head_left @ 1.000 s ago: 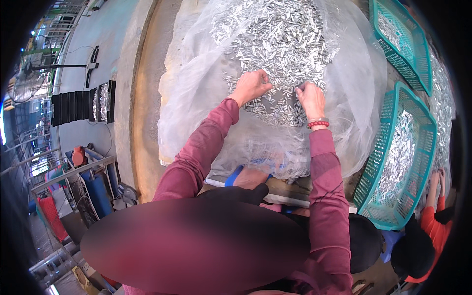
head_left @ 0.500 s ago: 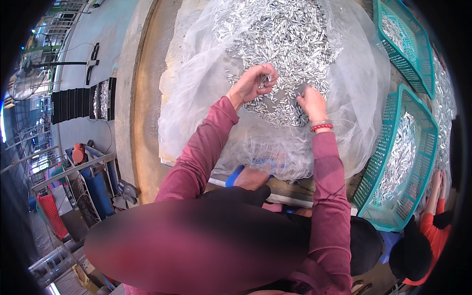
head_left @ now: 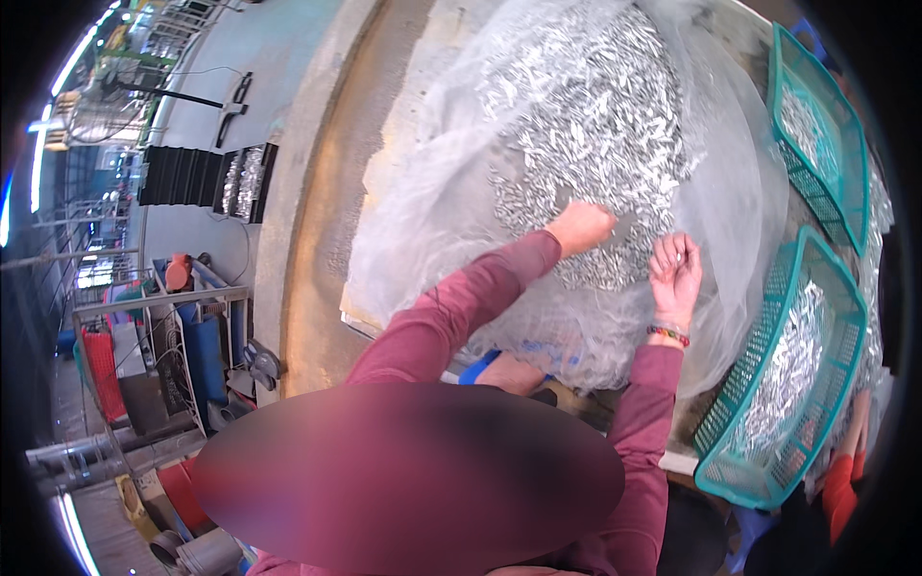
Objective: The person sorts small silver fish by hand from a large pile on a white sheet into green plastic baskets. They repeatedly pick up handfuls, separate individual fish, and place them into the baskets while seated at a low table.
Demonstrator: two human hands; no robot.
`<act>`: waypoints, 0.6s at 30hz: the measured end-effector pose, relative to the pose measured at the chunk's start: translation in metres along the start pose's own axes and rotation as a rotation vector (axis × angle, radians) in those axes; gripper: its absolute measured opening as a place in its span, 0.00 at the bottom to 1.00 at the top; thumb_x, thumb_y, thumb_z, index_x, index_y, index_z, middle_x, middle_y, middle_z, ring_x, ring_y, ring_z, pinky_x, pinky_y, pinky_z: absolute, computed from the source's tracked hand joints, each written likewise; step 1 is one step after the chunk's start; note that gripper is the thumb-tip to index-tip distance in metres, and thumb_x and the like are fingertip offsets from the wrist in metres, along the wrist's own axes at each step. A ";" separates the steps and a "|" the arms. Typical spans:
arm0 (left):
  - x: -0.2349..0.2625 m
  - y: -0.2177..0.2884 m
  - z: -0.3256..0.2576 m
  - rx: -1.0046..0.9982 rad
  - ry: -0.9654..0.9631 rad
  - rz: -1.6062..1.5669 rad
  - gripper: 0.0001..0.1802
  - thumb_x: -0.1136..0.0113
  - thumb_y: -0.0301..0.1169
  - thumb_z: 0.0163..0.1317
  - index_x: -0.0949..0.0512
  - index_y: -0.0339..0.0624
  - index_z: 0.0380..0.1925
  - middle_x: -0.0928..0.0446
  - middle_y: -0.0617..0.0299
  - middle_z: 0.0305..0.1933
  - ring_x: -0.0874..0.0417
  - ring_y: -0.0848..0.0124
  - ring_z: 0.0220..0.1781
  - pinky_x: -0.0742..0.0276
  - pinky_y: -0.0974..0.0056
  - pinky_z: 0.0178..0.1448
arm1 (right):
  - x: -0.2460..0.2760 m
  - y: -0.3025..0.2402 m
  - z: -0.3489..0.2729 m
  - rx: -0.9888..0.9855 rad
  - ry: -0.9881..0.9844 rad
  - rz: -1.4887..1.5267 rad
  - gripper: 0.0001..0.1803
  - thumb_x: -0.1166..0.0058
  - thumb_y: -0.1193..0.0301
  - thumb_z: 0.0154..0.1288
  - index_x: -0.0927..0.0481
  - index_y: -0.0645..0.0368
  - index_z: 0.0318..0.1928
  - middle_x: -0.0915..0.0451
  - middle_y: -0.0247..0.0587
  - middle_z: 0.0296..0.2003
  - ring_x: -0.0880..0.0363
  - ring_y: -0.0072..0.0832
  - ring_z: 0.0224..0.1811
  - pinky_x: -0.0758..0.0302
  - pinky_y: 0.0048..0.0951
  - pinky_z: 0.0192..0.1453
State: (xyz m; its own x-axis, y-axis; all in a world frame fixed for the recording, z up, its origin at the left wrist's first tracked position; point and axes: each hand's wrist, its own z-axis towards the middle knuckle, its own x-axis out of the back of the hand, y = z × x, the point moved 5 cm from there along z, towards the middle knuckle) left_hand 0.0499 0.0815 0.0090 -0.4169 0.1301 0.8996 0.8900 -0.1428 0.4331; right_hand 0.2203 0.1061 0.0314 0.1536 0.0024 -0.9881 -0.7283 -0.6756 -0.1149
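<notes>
A large heap of small silver, tube-like metal pieces (head_left: 600, 106) lies on white netting (head_left: 437, 216). My left hand (head_left: 583, 227), back upward, is closed at the near part of the heap; its fingertips and anything in them are hidden. To its right, beside the heap's edge, my right hand (head_left: 675, 276) is turned palm up with curled fingers. A small bright silver bit shows at those fingertips. Beaded bracelets circle the right wrist.
At the right stand two green perforated baskets (head_left: 711, 459) holding silver pieces. A person's orange sleeve (head_left: 839, 494) shows at the lower right. Left of a concrete ledge (head_left: 305, 173) are a black crate (head_left: 181, 177) of shiny pieces and a metal-framed cart (head_left: 158, 300).
My left hand has moved right and turned from palm showing to back up. My right hand has moved right, off the heap, and rolled palm up. The view has shifted.
</notes>
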 end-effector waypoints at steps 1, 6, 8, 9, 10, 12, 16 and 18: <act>0.006 0.002 -0.001 0.030 0.022 -0.059 0.07 0.39 0.32 0.51 0.23 0.41 0.27 0.22 0.54 0.32 0.19 0.52 0.38 0.24 0.53 0.42 | 0.008 0.003 0.002 -0.022 0.005 0.080 0.09 0.56 0.67 0.67 0.35 0.58 0.32 0.38 0.35 0.24 0.38 0.26 0.26 0.36 0.26 0.28; 0.049 0.015 0.005 0.106 0.146 -0.245 0.08 0.41 0.31 0.52 0.24 0.38 0.29 0.24 0.46 0.36 0.20 0.50 0.40 0.25 0.52 0.43 | 0.059 0.024 0.001 0.022 0.617 0.046 0.15 0.59 0.65 0.70 0.31 0.66 0.45 0.25 0.54 0.48 0.27 0.44 0.54 0.30 0.50 0.60; 0.057 0.040 0.006 0.005 0.134 -0.137 0.08 0.42 0.30 0.52 0.25 0.37 0.29 0.24 0.45 0.38 0.21 0.48 0.41 0.25 0.53 0.44 | 0.052 0.041 0.007 -0.051 0.523 0.071 0.17 0.60 0.63 0.71 0.32 0.66 0.49 0.26 0.54 0.50 0.30 0.45 0.58 0.34 0.51 0.63; 0.061 0.054 0.005 -0.054 0.139 -0.082 0.08 0.43 0.30 0.52 0.25 0.37 0.30 0.25 0.45 0.39 0.22 0.47 0.42 0.25 0.53 0.44 | 0.046 0.050 0.012 -0.094 0.438 0.096 0.18 0.60 0.63 0.71 0.33 0.66 0.50 0.27 0.55 0.51 0.31 0.45 0.59 0.37 0.51 0.65; 0.060 0.066 0.003 -0.059 0.067 -0.095 0.09 0.44 0.29 0.51 0.24 0.36 0.32 0.25 0.46 0.43 0.23 0.48 0.45 0.26 0.53 0.46 | 0.044 0.056 0.014 -0.115 0.451 0.128 0.22 0.61 0.61 0.71 0.33 0.66 0.55 0.28 0.55 0.54 0.34 0.44 0.62 0.43 0.49 0.69; 0.063 0.093 -0.008 -0.119 0.027 0.115 0.10 0.44 0.29 0.51 0.23 0.37 0.34 0.25 0.48 0.43 0.23 0.48 0.46 0.27 0.52 0.47 | 0.032 0.060 0.021 -0.104 0.302 0.113 0.24 0.61 0.60 0.71 0.34 0.65 0.59 0.29 0.53 0.57 0.34 0.42 0.62 0.42 0.47 0.69; 0.086 0.107 -0.012 -0.154 0.182 0.001 0.14 0.43 0.31 0.53 0.21 0.42 0.40 0.22 0.57 0.43 0.22 0.57 0.48 0.28 0.53 0.50 | 0.030 0.044 0.025 0.065 0.341 0.015 0.21 0.61 0.64 0.72 0.33 0.65 0.58 0.30 0.55 0.56 0.33 0.45 0.61 0.36 0.43 0.66; 0.100 0.083 -0.005 -0.139 0.340 -0.345 0.14 0.40 0.34 0.54 0.20 0.42 0.40 0.20 0.58 0.41 0.19 0.59 0.44 0.25 0.57 0.48 | 0.032 0.037 0.022 0.091 0.418 0.070 0.19 0.61 0.66 0.72 0.32 0.65 0.56 0.29 0.55 0.54 0.32 0.46 0.58 0.31 0.40 0.60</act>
State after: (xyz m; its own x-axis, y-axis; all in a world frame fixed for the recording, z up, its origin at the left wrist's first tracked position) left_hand 0.0810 0.0780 0.1347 -0.7398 -0.1305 0.6601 0.6662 -0.2799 0.6913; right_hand 0.1836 0.0970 -0.0063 0.3455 -0.3520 -0.8699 -0.7994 -0.5959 -0.0764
